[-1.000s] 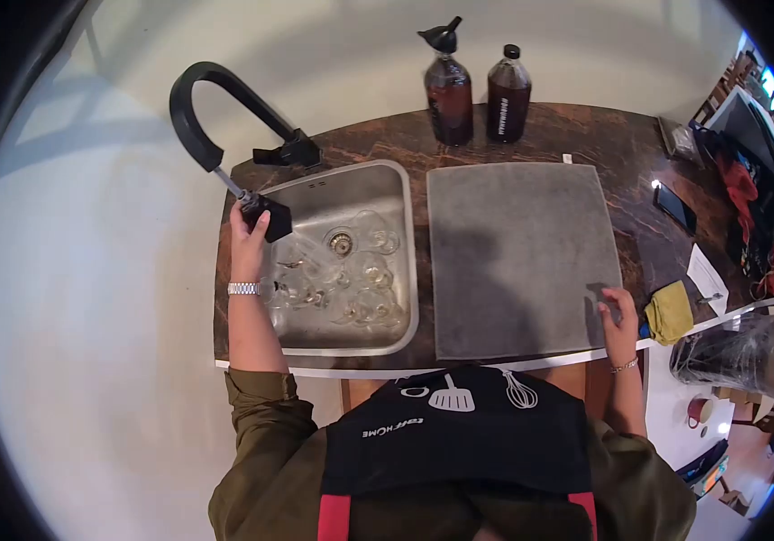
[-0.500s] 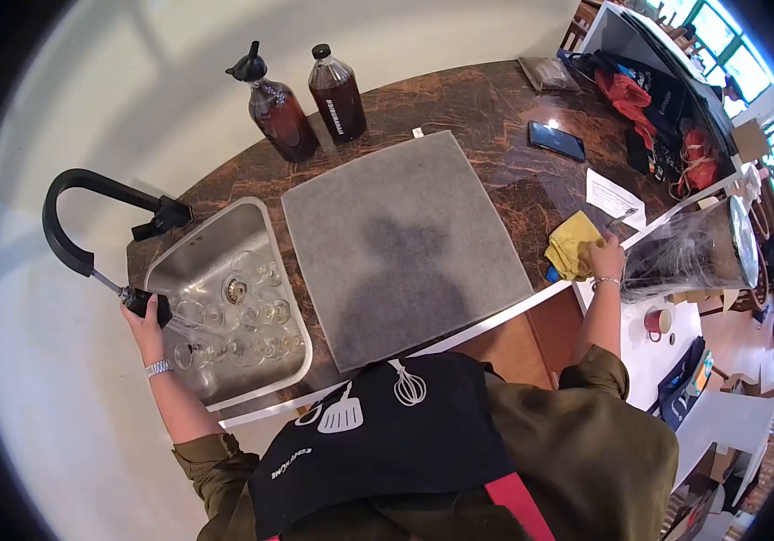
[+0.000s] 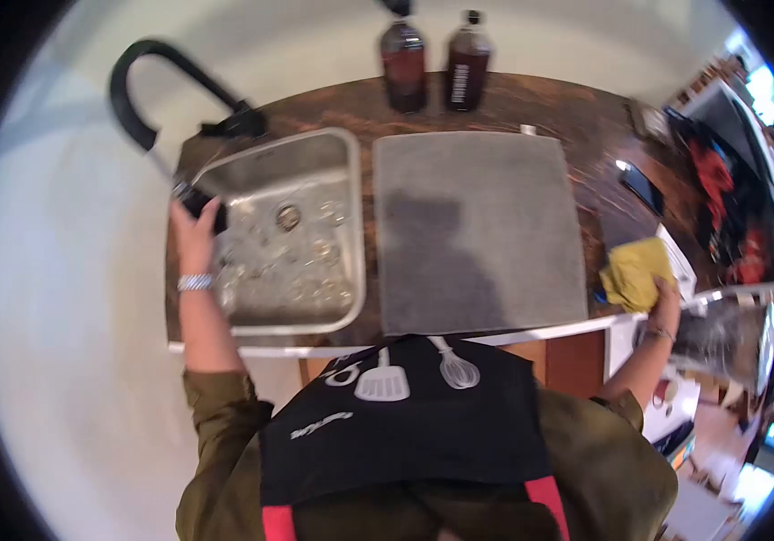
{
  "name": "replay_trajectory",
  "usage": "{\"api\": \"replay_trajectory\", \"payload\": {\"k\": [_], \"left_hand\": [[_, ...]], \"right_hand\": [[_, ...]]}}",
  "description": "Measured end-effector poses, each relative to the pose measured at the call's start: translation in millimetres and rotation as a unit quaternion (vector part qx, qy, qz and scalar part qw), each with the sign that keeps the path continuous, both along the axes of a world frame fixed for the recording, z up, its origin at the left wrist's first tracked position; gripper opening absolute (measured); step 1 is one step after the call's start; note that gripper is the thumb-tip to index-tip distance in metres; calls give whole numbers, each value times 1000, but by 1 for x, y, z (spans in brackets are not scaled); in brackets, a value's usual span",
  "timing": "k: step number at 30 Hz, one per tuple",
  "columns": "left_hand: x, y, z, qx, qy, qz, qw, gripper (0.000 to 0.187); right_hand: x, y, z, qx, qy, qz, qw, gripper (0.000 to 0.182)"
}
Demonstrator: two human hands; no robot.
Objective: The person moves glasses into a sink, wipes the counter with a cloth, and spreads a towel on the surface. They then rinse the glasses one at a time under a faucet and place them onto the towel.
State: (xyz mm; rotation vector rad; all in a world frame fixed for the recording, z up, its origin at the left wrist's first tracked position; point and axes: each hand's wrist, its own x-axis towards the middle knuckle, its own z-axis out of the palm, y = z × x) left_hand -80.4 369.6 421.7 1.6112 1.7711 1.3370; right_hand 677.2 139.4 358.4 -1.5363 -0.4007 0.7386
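My left hand (image 3: 194, 233) is wrapped round the black pull-out spray head (image 3: 212, 215) of the tap, over the left side of the steel sink (image 3: 357, 216). Several clear glasses (image 3: 322, 290) lie in the basin; blur hides their exact shapes and any water stream. Far to the right, my right hand (image 3: 665, 299) has its fingers closed on the lower right edge of a crumpled yellow cloth (image 3: 632, 270) at the counter's front edge. Part of a white paper (image 3: 681, 261) shows behind the cloth.
A grey drying mat (image 3: 486, 234) lies right of the sink. Two dark bottles (image 3: 403, 72) stand against the wall. A phone (image 3: 641, 187) lies at the right, near a red bag (image 3: 713, 176). The black tap neck (image 3: 163, 56) arches over the left side.
My view has swung left, so the counter sits further right in it. Water sprayed onto the glasses before; blur obscures it now. My right hand stays at the yellow cloth.
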Motion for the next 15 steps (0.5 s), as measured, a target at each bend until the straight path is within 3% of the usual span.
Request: {"api": "replay_trajectory", "payload": {"k": [3,5,8,11,15], "left_hand": [[24,-8,14,-25,-13,17,999,67],[10,2,-1,17,19,-5,1000,72],[19,-1,7,24,-18,-4,1000,74],[10,6,1,38,-8,-30,999,74],[-3,9,-5,94,35,-59,993,68]], "right_hand": [[-1,-1,2,34,10,-1,999,41],[-15,3,-1,22,-41,-73,996,50],[-26,5,-10,40,-53,-83,994,45],[-91,15,8,78,24,47,996,42],[-237,51,61,164,58,268,947,71]]}}
